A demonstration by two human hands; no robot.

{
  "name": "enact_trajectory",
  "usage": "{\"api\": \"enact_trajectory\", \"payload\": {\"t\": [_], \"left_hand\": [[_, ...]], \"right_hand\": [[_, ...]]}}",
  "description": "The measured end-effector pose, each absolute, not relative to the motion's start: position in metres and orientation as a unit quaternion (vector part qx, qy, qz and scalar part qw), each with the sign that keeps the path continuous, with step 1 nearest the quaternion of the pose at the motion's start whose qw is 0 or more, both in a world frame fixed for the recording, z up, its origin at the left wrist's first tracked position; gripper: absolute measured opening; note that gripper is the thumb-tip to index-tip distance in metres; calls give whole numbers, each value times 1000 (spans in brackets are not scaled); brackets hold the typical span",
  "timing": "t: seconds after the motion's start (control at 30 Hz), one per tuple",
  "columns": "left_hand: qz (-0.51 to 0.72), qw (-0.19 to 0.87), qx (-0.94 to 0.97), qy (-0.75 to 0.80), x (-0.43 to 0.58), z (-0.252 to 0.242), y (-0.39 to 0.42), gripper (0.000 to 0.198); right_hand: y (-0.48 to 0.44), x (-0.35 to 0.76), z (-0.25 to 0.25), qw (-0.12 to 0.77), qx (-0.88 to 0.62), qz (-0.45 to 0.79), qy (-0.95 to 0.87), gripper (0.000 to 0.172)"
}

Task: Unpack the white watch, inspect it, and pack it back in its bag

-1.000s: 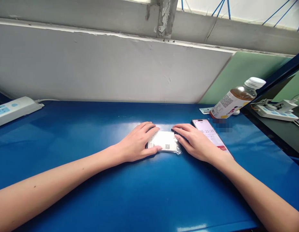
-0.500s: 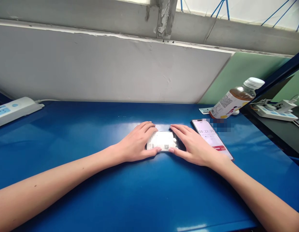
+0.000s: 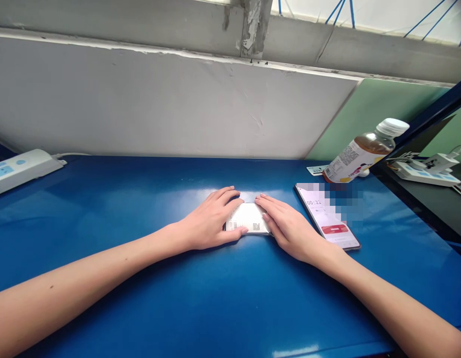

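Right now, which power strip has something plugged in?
The right-side power strip, past the bottle: a white adapter sits in it. The left power strip shows only bare sockets.

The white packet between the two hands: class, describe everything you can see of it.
The white packet is a small, flat rectangle lying on the blue table. Its top is white and bright with glare, with fine grey print along the left side and a small square code near the front edge. A dark rim shows at its left end. The left hand covers that end, thumb along the front edge. The right hand lies flat over its right end, hiding it.
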State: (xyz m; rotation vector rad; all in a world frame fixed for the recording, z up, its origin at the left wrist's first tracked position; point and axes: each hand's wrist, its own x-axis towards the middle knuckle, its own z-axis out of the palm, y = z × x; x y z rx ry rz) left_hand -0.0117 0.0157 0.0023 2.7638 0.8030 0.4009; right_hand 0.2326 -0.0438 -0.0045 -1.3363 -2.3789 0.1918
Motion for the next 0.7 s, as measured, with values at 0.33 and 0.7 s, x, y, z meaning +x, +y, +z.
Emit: {"api": "enact_trajectory", "payload": {"t": [0.33,0.7], "left_hand": [[137,122,946,268,-10,3,16,55],[166,128,945,251,-10,4,15,53]], "right_hand": [[-43,231,-9,217,-492,116,-835,52],[-40,238,-8,272,-482,172,-815,45]]}}
